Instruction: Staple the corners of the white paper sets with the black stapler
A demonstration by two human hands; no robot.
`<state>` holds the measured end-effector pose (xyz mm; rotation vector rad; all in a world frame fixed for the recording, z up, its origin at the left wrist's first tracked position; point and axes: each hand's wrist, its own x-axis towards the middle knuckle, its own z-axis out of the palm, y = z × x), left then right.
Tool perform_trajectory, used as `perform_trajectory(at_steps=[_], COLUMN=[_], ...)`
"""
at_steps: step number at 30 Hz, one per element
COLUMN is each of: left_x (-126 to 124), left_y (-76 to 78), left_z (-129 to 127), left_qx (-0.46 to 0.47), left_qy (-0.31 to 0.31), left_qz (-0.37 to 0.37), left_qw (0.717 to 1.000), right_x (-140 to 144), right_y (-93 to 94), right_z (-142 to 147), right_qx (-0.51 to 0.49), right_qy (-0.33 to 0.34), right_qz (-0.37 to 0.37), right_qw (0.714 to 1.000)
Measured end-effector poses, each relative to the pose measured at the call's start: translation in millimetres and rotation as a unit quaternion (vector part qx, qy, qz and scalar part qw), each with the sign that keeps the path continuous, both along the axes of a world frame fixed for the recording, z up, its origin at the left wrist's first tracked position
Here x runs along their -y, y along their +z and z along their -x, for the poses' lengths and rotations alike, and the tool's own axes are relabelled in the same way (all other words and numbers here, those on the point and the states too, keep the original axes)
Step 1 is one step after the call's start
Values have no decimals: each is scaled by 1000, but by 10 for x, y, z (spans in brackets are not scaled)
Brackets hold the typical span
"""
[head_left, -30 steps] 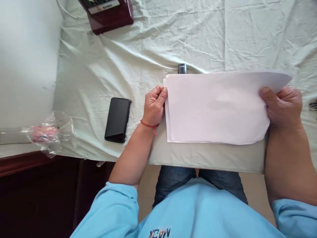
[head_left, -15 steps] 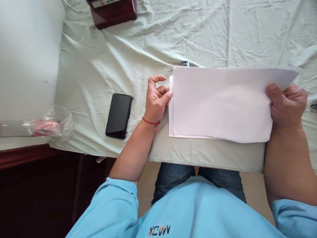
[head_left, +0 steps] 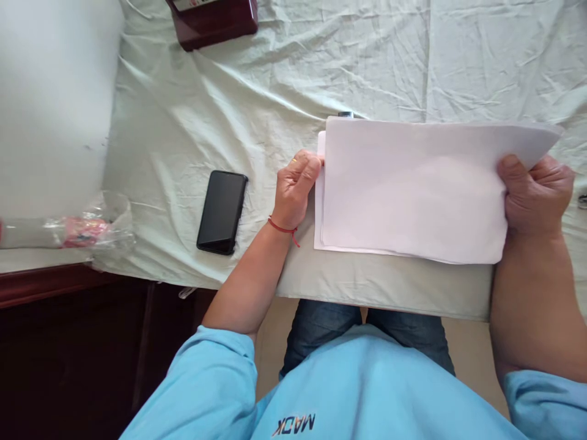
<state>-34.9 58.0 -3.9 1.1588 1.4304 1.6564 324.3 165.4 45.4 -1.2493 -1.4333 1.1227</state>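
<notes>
Blank white sheets of paper (head_left: 413, 189) lie sideways over the table's near edge area, stacked with a lower sheet showing along the left and bottom sides. My right hand (head_left: 536, 189) grips the right end, thumb on top and the other fingers partly hidden beneath; the far right corner curls up. At the left edge, my left hand (head_left: 296, 186) is closed, thumb and fingers pinched at the lower sheet's border. How many sheets it grips cannot be made out. A small dark object (head_left: 346, 114) pokes out from behind the paper's far edge, mostly covered.
A black phone (head_left: 222, 212) lies left of my left forearm. At the back left stands a dark red box (head_left: 220, 24). A clear plastic wrapper (head_left: 92, 229) rests at the far left. Pale wrinkled cloth (head_left: 367, 61) covers the table. A small object (head_left: 583, 201) shows at the right edge.
My left hand's raised index finger has folded in, and the hand has closed at the paper's left edge. The paper's left end has shifted slightly away from me. The right hand keeps its grip.
</notes>
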Motion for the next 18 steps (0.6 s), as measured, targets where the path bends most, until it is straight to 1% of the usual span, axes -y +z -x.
perform_trajectory(at_steps=[3,8,14,18], left_x=[-17,-11,-16,-34], left_y=[42,96,36,15], left_z=[-13,-21,-7,-15], left_qx=[22,53,62,69], left_qy=[-20,-18,1,27], left_qz=[19,52,60,39], left_qw=[999,997,996,997], right_x=[-1,-4,-9,12], right_y=[0,-27,-44,-13], right_z=[9,4,18,55], right_qx=[1,10,12,-13], right_qy=[6,40,40,58], right_qz=[1,-20,-23,-22], right_qw=[1000,999,999,998])
